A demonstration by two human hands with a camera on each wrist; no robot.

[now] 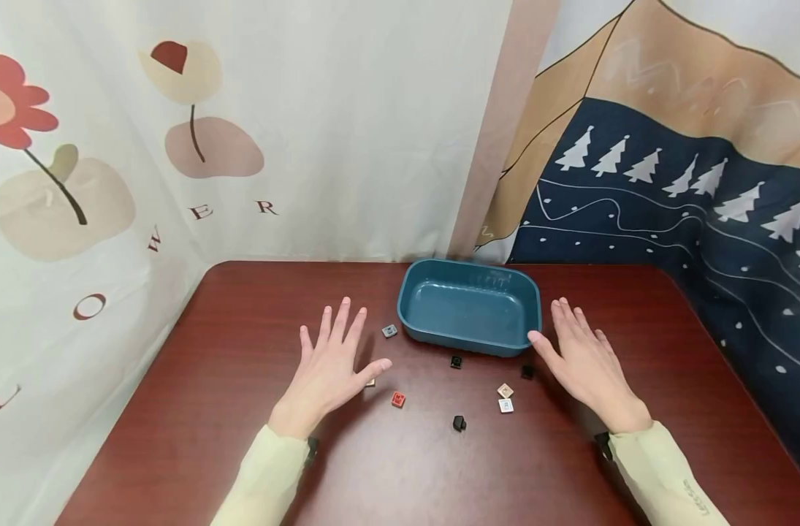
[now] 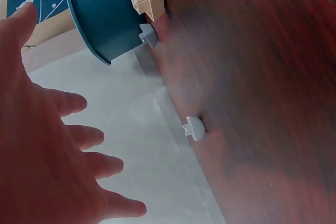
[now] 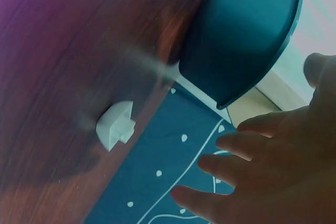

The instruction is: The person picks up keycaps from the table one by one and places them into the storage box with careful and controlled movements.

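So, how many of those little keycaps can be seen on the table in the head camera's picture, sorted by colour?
Black keycaps: 3
Beige keycaps: 2 (one partly hidden by the left hand)
Red keycap: 1
White keycap: 1
Grey keycap: 1
Total: 8 visible in that view

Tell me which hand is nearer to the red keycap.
Left: the left hand is just left of the red keycap; the right hand is well to its right.
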